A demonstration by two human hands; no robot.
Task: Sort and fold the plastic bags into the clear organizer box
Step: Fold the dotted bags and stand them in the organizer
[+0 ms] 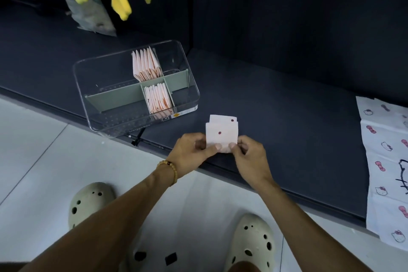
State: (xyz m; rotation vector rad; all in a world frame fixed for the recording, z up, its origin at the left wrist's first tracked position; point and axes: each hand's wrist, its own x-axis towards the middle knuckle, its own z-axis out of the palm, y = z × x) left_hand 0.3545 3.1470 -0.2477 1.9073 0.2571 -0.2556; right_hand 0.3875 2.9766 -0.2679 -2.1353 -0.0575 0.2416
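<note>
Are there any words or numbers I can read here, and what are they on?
None can be read.
Clear organizer box: a row of print along its front base and a small dark label, both too blurred.
Cat-print plastic bag: drawings and black scribbles, no clear words.

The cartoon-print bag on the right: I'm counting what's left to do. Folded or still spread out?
Spread out. The cartoon-print bag lies flat on the dark ledge, hanging over its front edge.

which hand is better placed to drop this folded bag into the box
Left, probably. The left hand and right hand both pinch the folded bag, but the clear box sits to the left, so the left reaches it without crossing over.
</note>
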